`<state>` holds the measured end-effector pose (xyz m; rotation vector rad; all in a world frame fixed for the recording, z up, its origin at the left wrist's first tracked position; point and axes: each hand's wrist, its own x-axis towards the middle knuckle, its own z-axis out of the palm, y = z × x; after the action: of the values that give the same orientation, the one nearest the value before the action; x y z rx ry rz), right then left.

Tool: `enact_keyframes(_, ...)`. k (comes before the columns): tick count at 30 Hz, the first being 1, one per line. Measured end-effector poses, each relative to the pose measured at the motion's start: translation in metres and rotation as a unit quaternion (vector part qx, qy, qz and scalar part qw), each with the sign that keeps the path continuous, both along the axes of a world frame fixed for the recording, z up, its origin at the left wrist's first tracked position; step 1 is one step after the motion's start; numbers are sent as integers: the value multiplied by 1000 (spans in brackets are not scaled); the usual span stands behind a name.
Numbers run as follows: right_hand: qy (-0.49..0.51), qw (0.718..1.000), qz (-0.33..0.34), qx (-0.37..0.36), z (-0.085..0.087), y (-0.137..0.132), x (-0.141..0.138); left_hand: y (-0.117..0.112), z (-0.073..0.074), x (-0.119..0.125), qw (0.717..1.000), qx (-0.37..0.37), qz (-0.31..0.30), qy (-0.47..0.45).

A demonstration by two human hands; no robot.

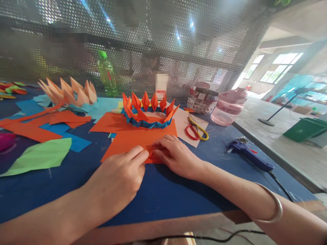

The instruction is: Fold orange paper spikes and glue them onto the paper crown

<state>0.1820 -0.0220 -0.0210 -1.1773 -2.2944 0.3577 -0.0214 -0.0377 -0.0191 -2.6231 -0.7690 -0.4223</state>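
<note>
Both hands press on the near edge of an orange paper sheet point(133, 140) lying on the blue table point(163, 190). My left hand point(120, 177) has its fingers curled together, the fingertips pinching a fold in the paper. My right hand point(176, 154) lies with fingers together, pressing down the same fold from the right. Just behind the sheet stands an orange-and-blue folded paper crown point(148, 112).
Red and yellow scissors point(196, 131) lie on a pale sheet to the right. A blue glue gun point(249, 154) with its cord lies near the right edge. Loose orange, blue and green papers point(43, 153) and a pale orange paper crown point(68, 92) sit left. A green bottle point(107, 73), woven basket point(201, 98) and pink container point(230, 105) stand behind.
</note>
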Motion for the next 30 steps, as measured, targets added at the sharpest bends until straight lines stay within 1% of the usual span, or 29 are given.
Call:
enact_keyframes(6, -35, 999, -34, 6, 0, 11, -10, 1, 0, 0, 1000, -3, 6, -14)
enact_keyframes(10, 13, 999, -47, -12, 1, 7, -14, 1, 0, 0, 999, -3, 23, -22)
enact_keyframes(14, 88, 993, -10, -79, 4, -1, -18, 3, -9, -2, 997, -33, 37, -55)
enact_keyframes(15, 97, 991, 1, -90, 4, -2, -18, 4, -12, -2, 997, -38, 30, -67)
enact_keyframes(18, 109, 990, 7, -89, 5, -3, -17, 7, -19, -4, 995, -34, 16, -94)
enact_keyframes(20, 115, 990, 7, -85, 6, -3, -14, 8, -19, -4, 993, -45, 12, -104)
enact_keyframes(23, 124, 986, 49, -99, 8, -4, -8, 7, -12, -2, 990, -90, 17, -110)
enact_keyframes(25, 110, 987, 83, -77, 9, -4, -4, 6, -6, -1, 987, -116, 24, -109)
enact_keyframes(27, 78, 991, 111, -21, 9, -2, -1, 6, -2, 0, 986, -125, 29, -108)
enact_keyframes(30, 23, 990, 123, 59, 8, 1, 3, 5, -1, 1, 988, -97, 21, -118)
